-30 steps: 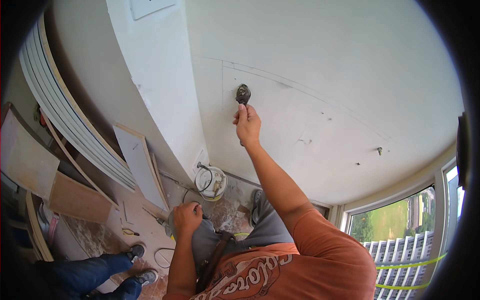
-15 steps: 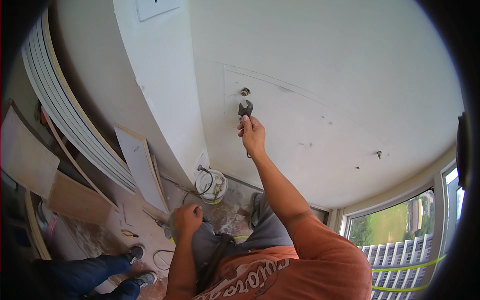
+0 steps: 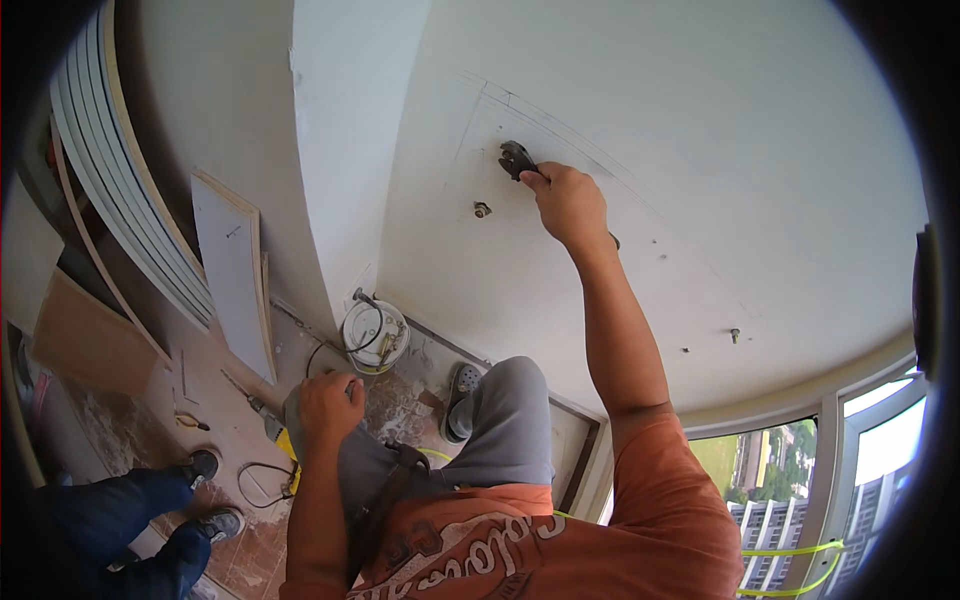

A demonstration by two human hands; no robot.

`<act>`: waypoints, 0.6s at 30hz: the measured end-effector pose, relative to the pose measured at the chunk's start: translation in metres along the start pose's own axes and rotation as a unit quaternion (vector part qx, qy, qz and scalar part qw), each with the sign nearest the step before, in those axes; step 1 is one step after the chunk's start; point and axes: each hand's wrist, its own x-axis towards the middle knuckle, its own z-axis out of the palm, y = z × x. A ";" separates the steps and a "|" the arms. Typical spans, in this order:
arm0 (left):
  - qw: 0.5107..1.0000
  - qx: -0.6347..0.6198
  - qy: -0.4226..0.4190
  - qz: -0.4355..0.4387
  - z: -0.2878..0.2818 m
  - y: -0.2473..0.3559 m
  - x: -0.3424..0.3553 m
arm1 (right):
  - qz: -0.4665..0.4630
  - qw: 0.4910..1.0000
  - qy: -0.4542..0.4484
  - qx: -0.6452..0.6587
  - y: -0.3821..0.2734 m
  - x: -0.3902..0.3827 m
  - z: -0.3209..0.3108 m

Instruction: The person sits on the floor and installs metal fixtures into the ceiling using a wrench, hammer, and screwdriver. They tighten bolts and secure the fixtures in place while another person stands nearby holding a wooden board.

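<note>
My right hand [image 3: 570, 205] grips a dark metal adjustable wrench [image 3: 517, 158], holding its jaw up against the white wall [image 3: 760, 180], above and right of a small metal pipe fitting [image 3: 481, 209] that sticks out of the wall. The wrench jaw touches or hovers near the surface; I cannot tell which. Thin pencil lines run across the wall above it. My left hand [image 3: 330, 400] rests at my grey-trousered knee with its fingers curled, perhaps round a small dark thing that I cannot make out. A second fitting [image 3: 735, 335] juts from the wall at lower right.
A white bucket [image 3: 368, 331] with cable and fittings stands by the pillar. Boards [image 3: 225, 260] and curved strips [image 3: 130, 190] lean at left. A yellow power drill [image 3: 280, 438], pliers [image 3: 192, 422] and a co-worker's legs [image 3: 120, 510] are at lower left. A window [image 3: 760, 470] is at lower right.
My right hand and the wrench have moved off the wall fitting, first downward, then up and to the right with the wrench tilted. The view has shifted, and my left hand stays at my knee.
</note>
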 end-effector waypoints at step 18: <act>1.000 -0.021 0.010 0.003 -0.002 -0.002 0.002 | -0.039 0.988 -0.046 -0.143 -0.017 0.014 -0.037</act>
